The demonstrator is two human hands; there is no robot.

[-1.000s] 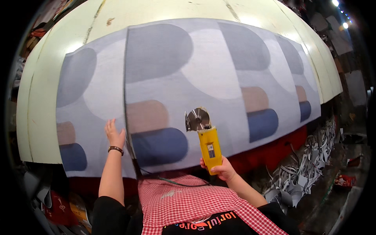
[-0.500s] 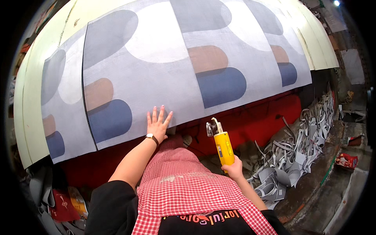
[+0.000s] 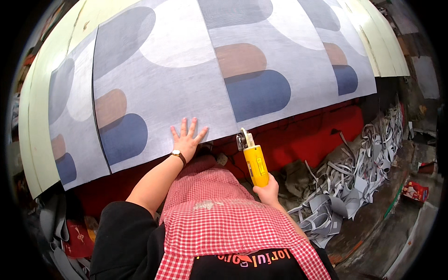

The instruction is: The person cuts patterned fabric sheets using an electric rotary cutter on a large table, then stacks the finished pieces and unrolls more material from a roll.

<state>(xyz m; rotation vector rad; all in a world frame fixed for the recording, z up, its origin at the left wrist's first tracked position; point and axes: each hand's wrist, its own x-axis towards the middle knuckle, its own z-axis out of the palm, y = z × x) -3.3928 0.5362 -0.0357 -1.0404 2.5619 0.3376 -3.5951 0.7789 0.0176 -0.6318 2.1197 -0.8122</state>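
My left hand [image 3: 186, 138] lies flat with fingers spread on the near edge of a grey fabric sheet [image 3: 186, 88] printed with white, brown and blue rounded shapes. A watch sits on that wrist. My right hand [image 3: 267, 190] grips a yellow handheld rotary cutter [image 3: 254, 161], blade end pointing up toward the fabric's front edge, just below it. The fabric lies across a cream table [image 3: 37, 107] with a red skirt [image 3: 308, 135] under its edge. A red checked apron [image 3: 224, 214] covers my front.
A heap of grey fabric offcut strips [image 3: 345, 186] lies on the floor to the right. A red packet [image 3: 414, 191] lies further right. Grey straps and red items [image 3: 70, 228] hang at the lower left. A seam [image 3: 95, 107] separates fabric panels.
The view has shifted so the table edge sits higher. My left hand moved right and flattened on the fabric's near edge. The cutter came down off the fabric to below the edge.
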